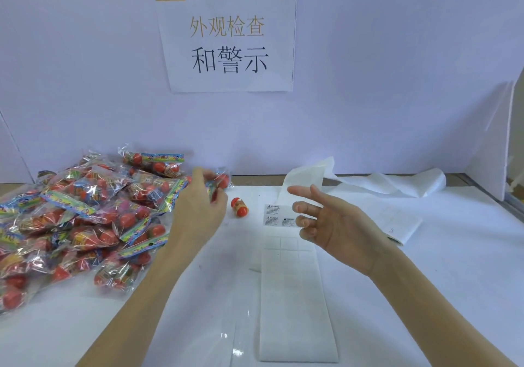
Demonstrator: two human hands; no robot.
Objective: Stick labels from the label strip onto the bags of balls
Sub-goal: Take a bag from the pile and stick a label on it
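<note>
While the left hand [202, 205] curls its fingers [198, 175] round a bag [219, 181] at the pile's right edge, pinching crinkly film with red balls inside, the right hand [334, 225] hangs palm-in above the strip [286, 216], fingers [300, 206] spread and holding nothing that can be made out. At 9 o'clock from the left hand lies the pile [85, 213] of bags, heaped loosely; at 3 o'clock from it a loose ball [239, 207] sits on the table [425, 295]. The strip runs from 12 to 6 o'clock under the right hand, its printed labels [272, 215] just left of the fingertips, peeled backing below. A bag looks light, slack and slippery, its balls free to shift, so it is probably best taken by the flat printed header or gripped across the film between balls. Labels are thin and tacky; lifting one by a corner should keep it from folding on itself.
</note>
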